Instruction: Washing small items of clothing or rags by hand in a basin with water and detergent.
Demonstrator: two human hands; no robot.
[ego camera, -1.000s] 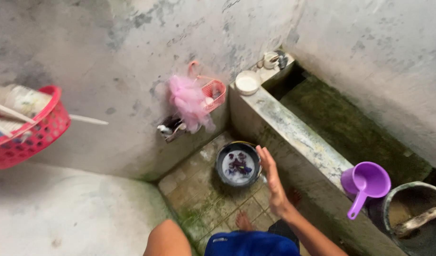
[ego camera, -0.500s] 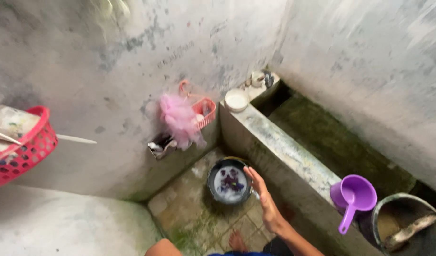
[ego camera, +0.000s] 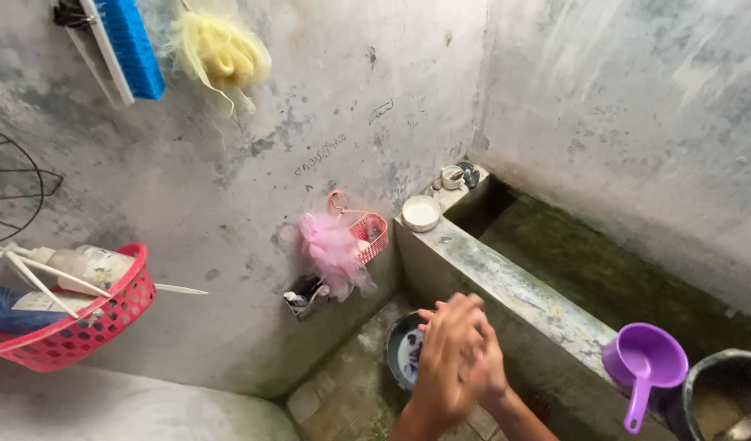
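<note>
Left hand [ego camera: 442, 359] and right hand [ego camera: 483, 361]: lower centre of the frame, pressed palm to palm, fingers extended and overlapping, holding nothing between them that can be seen.

Dark basin [ego camera: 403, 353]: on the tiled floor directly behind the hands, partly hidden by them; white suds show inside.

Concrete trough wall [ego camera: 506, 287]: runs from centre to lower right, just beside the hands.

Purple dipper [ego camera: 645, 363]: rests on the trough wall at lower right, handle pointing down.

Dark bucket [ego camera: 722, 398]: lower right corner, just beside the dipper.

White bowl [ego camera: 421, 213]: on the far end of the trough wall.

Pink mesh sponge [ego camera: 333, 251]: hangs on the wall left of the bowl, touching a small red basket [ego camera: 369, 233].

Large red basket [ego camera: 81, 327]: left edge, holding bottles.

Blue brush [ego camera: 127, 42] and yellow mesh sponge [ego camera: 222, 51]: on the wall, upper left.
</note>
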